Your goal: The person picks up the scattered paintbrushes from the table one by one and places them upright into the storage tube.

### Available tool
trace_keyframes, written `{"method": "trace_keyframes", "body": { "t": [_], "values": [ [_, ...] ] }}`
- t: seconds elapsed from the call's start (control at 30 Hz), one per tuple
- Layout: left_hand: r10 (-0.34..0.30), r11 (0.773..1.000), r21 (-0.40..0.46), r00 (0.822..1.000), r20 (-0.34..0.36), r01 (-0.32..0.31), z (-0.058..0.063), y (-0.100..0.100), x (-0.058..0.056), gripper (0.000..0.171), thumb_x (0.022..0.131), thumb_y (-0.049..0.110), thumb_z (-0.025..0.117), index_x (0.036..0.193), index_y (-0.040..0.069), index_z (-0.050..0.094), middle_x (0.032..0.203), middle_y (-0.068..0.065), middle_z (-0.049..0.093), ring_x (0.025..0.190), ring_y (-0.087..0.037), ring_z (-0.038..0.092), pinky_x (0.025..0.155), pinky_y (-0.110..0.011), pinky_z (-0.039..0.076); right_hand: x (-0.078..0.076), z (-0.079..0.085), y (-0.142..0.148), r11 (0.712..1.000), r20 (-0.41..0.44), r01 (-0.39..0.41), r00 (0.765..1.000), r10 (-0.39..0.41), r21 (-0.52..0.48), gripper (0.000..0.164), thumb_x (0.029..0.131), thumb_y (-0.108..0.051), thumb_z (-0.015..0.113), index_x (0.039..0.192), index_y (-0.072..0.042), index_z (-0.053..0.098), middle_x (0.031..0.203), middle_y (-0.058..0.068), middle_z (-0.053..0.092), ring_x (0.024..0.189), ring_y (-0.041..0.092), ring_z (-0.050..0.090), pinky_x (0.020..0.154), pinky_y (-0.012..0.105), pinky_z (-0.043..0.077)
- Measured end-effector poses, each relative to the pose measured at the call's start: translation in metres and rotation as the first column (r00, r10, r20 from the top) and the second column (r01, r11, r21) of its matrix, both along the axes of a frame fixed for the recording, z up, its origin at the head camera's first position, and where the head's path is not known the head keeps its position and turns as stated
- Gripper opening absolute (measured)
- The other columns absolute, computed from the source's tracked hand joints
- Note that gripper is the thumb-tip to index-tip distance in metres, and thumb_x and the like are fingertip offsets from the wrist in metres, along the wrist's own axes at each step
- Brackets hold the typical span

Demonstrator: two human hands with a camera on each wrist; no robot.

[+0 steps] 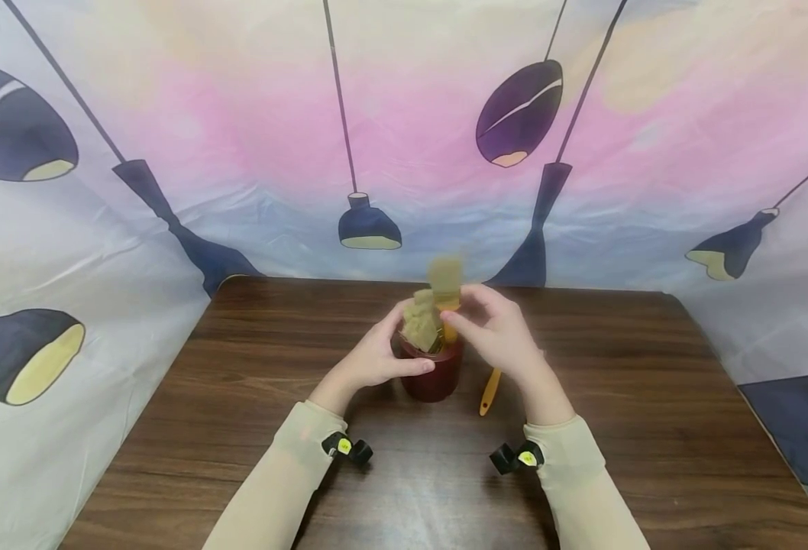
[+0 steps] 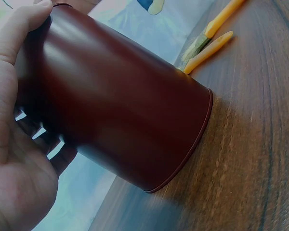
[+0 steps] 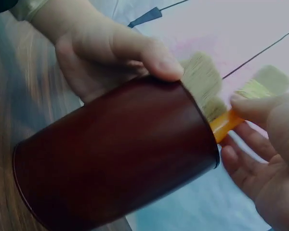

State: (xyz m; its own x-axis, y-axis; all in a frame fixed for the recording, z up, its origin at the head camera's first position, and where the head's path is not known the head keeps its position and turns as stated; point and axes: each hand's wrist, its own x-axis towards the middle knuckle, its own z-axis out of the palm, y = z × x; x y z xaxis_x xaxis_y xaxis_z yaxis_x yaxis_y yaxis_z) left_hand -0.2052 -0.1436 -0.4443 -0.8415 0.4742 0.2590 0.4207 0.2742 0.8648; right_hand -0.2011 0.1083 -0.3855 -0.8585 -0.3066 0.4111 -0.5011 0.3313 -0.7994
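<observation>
My left hand (image 1: 374, 356) grips a dark red cylindrical cup (image 1: 433, 380) near its rim, with the thumb on the near side. In the left wrist view the cup (image 2: 120, 106) looks tilted because of the camera angle; its base is at the tabletop. Several pale bristle heads (image 1: 420, 322) stick up out of it. Between thumb and fingers, my right hand (image 1: 507, 336) pinches a paintbrush (image 3: 225, 126) with an orange handle. Its bristles point up and are blurred, while the lower handle goes down inside the cup, out of sight.
On the brown wooden table (image 1: 273, 428), an orange-handled paintbrush (image 1: 489, 392) lies right of the cup, partly behind my right wrist. The left wrist view shows two orange handles (image 2: 209, 52) there, close together. A printed cloth (image 1: 273, 137) hangs along the table's back edge.
</observation>
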Motion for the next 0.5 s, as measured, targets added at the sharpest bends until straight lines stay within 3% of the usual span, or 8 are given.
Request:
{"method": "trace_keyframes", "body": {
  "t": [0.1, 0.2, 0.5],
  "values": [
    [-0.003, 1.0, -0.001, 1.0, -0.005, 0.003, -0.001, 0.0, 0.0, 0.1, 0.086, 0.039, 0.092, 0.168, 0.021, 0.037, 0.155, -0.003, 0.055, 0.137, -0.025, 0.055, 0.116, -0.057, 0.043, -0.002, -0.004, 0.004, 0.994, -0.029, -0.04, 0.999, 0.043, 0.102, 0.028, 0.099, -0.014, 0.084, 0.125, -0.008, 0.077, 0.12, 0.006, 0.076, 0.108, 0.025, 0.073, 0.095, 0.048, 0.061],
    [-0.008, 1.0, 0.001, 1.0, -0.007, 0.008, -0.001, 0.0, -0.001, 0.1, 0.086, 0.039, 0.092, 0.168, 0.02, 0.037, 0.154, -0.003, 0.055, 0.135, -0.025, 0.056, 0.115, -0.057, 0.044, -0.003, -0.006, 0.007, 0.987, -0.033, -0.078, 0.996, 0.084, 0.143, 0.029, 0.1, -0.015, 0.083, 0.126, -0.008, 0.076, 0.12, 0.005, 0.075, 0.108, 0.023, 0.072, 0.095, 0.047, 0.061],
    [-0.011, 1.0, 0.003, 1.0, -0.014, 0.011, -0.004, -0.001, -0.002, 0.099, 0.086, 0.041, 0.092, 0.168, 0.022, 0.038, 0.154, -0.002, 0.056, 0.133, -0.024, 0.057, 0.113, -0.057, 0.046, -0.003, -0.01, 0.013, 0.992, 0.034, -0.092, 0.995, 0.089, 0.086, 0.027, 0.102, -0.018, 0.081, 0.127, -0.013, 0.075, 0.119, 0.0, 0.077, 0.106, 0.018, 0.074, 0.09, 0.044, 0.062]
  ]
}}
